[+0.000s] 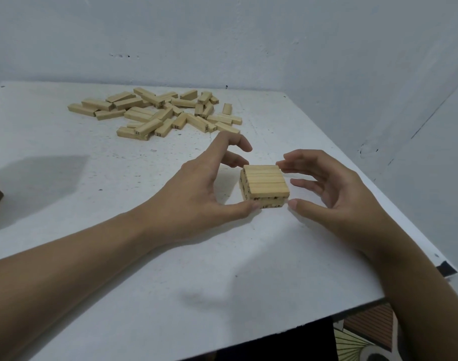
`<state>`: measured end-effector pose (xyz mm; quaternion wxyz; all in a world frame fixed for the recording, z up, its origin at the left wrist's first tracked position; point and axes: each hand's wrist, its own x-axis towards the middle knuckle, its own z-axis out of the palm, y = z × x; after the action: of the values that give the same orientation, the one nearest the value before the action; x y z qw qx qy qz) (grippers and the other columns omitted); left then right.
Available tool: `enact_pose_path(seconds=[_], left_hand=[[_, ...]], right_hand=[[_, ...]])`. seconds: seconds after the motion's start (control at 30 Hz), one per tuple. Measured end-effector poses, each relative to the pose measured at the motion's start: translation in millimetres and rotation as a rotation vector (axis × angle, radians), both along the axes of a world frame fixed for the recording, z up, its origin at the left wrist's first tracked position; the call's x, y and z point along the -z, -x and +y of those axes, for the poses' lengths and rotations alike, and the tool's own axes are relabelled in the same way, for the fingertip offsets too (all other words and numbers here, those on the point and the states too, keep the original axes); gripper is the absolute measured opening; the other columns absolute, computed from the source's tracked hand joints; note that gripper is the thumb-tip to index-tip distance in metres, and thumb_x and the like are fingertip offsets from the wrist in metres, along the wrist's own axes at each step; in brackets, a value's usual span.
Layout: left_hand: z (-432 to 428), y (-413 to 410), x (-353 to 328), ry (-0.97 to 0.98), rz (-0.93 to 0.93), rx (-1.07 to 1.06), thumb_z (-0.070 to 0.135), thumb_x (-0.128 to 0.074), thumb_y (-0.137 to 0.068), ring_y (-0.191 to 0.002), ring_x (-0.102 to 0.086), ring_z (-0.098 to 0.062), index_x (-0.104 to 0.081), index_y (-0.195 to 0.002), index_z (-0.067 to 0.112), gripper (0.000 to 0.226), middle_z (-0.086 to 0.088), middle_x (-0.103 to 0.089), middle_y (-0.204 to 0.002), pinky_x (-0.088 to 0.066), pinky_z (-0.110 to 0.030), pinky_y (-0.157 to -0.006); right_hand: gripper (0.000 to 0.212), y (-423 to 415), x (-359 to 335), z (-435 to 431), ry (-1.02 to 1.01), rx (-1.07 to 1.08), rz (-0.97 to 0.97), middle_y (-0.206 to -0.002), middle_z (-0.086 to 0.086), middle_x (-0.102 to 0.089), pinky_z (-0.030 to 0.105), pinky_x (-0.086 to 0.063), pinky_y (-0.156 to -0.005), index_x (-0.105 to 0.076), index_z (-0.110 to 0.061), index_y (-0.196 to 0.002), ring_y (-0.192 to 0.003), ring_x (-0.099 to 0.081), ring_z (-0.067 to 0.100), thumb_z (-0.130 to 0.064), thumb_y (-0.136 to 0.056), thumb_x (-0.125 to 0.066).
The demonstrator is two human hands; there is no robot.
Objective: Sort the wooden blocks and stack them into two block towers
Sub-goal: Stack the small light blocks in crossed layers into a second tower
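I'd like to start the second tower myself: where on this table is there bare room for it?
Bare table lies left of the tower, between the block pile and the left hand; also near the front edge between both forearms, and beyond the right hand toward the far right corner. Crowded: the pile, and around the tower, flanked by both hands.
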<state>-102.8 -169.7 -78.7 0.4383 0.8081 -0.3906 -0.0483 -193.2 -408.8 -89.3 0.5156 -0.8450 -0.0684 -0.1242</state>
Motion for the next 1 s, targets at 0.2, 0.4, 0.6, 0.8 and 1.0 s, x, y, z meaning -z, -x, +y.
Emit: enact_pose_path(seconds=[0.2,0.4,0.6,0.8,1.0], left_hand=[[-0.5,-1.0,1.3,0.018,0.0,0.011,0.043,-0.08,-0.08,-0.117,-0.058,-0.007,-0.038,-0.127,0.042,0.063,0.02,-0.064,-0.121,-0.042,-0.018,-0.086],[-0.3,-2.4,2.2,0.015,-0.012,0.014,0.039,-0.081,-0.082,-0.117,-0.058,-0.006,-0.039,-0.128,0.039,0.062,0.018,-0.065,-0.12,-0.04,-0.015,-0.085],[-0.9,-1.8,1.8,0.011,-0.014,0.012,0.039,-0.08,-0.082,-0.116,-0.059,-0.007,-0.04,-0.127,0.039,0.06,0.017,-0.065,-0.119,-0.041,-0.017,-0.086],[-0.9,-1.4,1.9,0.016,-0.018,0.015,0.041,-0.079,-0.082,-0.114,-0.06,-0.01,-0.04,-0.128,0.039,0.06,0.017,-0.065,-0.119,-0.042,-0.022,-0.087],[-0.4,-2.7,3.4,0.016,-0.032,0.011,0.043,-0.08,-0.081,-0.117,-0.059,-0.008,-0.041,-0.128,0.038,0.062,0.019,-0.064,-0.12,-0.041,-0.019,-0.089]], right_hand=[[0.056,0.2,-0.6,-0.1,-0.046,0.022,0.012,-0.128,-0.003,-0.069,0.042,-0.046,-0.112,-0.056,-0.021,-0.135,-0.132,-0.058,0.017,-0.006,-0.084,-0.072],[0.057,-1.3,-0.6,0.7,-0.038,0.049,0.037,-0.123,-0.002,-0.072,0.044,-0.045,-0.114,-0.055,-0.021,-0.135,-0.129,-0.06,0.018,0.004,-0.088,-0.075],[0.057,-0.5,-2.5,3.1,-0.055,0.058,0.039,-0.12,0.0,-0.072,0.045,-0.045,-0.114,-0.056,-0.023,-0.134,-0.127,-0.062,0.02,0.004,-0.088,-0.076],[0.06,1.5,-4.4,5.8,-0.07,0.067,0.017,-0.116,0.003,-0.072,0.044,-0.047,-0.112,-0.057,-0.022,-0.134,-0.123,-0.063,0.022,0.005,-0.085,-0.079],[0.06,1.9,-5.9,7.6,-0.108,0.067,-0.021,-0.105,0.008,-0.071,0.045,-0.049,-0.109,-0.055,-0.02,-0.135,-0.114,-0.066,0.028,-0.007,-0.079,-0.075]])
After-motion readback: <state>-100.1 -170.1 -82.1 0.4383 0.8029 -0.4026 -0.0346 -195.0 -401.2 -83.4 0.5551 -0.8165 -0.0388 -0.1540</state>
